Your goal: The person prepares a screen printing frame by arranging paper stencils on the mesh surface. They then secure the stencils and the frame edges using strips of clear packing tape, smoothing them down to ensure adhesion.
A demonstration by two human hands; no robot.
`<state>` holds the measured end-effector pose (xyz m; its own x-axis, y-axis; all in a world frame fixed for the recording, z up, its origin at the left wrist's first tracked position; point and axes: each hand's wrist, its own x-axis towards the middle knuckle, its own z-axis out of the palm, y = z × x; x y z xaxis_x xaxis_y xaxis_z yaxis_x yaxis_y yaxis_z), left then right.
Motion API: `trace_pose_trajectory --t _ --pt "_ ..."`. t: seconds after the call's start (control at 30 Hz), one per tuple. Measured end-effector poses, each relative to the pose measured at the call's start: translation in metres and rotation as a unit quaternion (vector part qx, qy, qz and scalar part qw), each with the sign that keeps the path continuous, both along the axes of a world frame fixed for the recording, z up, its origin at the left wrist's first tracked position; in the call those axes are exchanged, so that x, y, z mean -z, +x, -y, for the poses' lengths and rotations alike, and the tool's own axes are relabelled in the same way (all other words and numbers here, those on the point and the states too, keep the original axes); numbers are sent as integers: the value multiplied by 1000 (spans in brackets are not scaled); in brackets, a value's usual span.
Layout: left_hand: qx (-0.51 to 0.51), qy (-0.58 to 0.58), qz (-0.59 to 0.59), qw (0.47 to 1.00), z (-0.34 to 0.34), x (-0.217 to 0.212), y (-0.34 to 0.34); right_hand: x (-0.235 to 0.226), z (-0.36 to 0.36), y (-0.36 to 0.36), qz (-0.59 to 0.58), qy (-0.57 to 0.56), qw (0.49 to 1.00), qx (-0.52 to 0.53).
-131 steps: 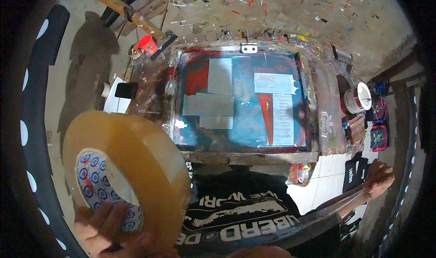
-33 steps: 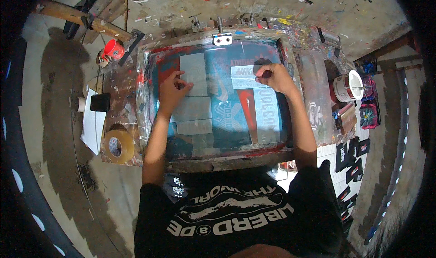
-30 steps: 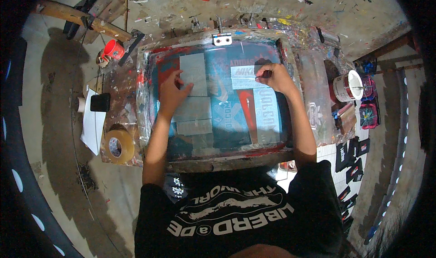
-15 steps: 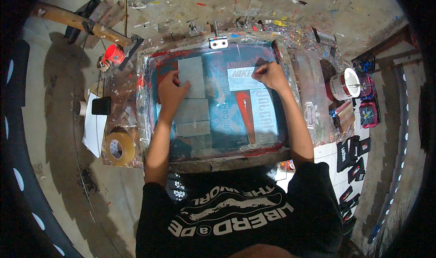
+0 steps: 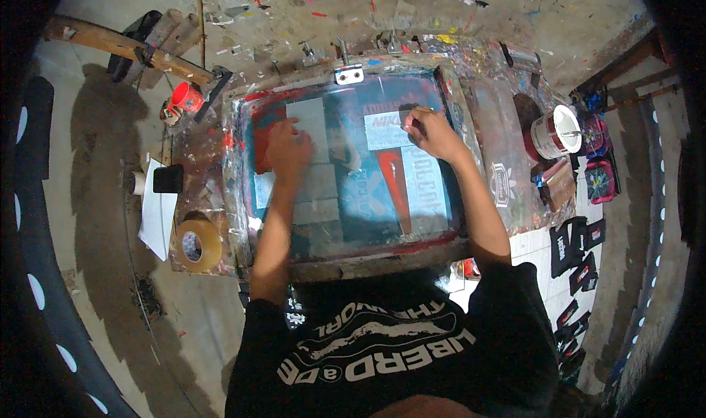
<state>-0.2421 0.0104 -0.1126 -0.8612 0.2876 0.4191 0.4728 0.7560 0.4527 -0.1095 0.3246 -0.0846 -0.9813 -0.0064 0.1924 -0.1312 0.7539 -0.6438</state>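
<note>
A screen-printing frame (image 5: pixel 362 266) with a blue-tinted mesh lies in front of me. My left hand (image 5: pixel 289 147) is over the mesh's left side, by several dull rectangular patches (image 5: pixel 318 191); motion smears its fingers. My right hand (image 5: pixel 432 132) has thumb and fingertips pinched together at the right end of a pale lettered rectangle (image 5: pixel 381 132). Whatever lies in that pinch, if anything, is too small to make out. Below this rectangle are a red wedge shape (image 5: pixel 394 186) and a light-blue lettered panel (image 5: pixel 428 191).
A metal hinge clamp (image 5: pixel 348 74) grips the frame's far edge. To the left are a tape roll (image 5: pixel 211 247), a black phone-like slab (image 5: pixel 168 179), white paper (image 5: pixel 154 230) and a red cup (image 5: pixel 187 98). A white paint bucket (image 5: pixel 565 129) stands right, above black printed pieces (image 5: pixel 566 247).
My left hand has shifted slightly over the patches and is now blurred, its fingers no longer in the earlier pinch-like curl. The right hand stays pinched near the lettered rectangle.
</note>
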Motion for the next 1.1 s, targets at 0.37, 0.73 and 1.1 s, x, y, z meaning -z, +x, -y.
trace_pose_trajectory --t 0.37,0.73,1.1 --pt "348 52 -34 935 -95 -19 38 -15 17 18 -25 23 997 -66" --pt "386 58 -44 920 -94 5 35 -26 25 31 -21 12 998 -55" --pt "237 47 -17 970 -90 -3 26 -24 21 22 16 -76 996 49"
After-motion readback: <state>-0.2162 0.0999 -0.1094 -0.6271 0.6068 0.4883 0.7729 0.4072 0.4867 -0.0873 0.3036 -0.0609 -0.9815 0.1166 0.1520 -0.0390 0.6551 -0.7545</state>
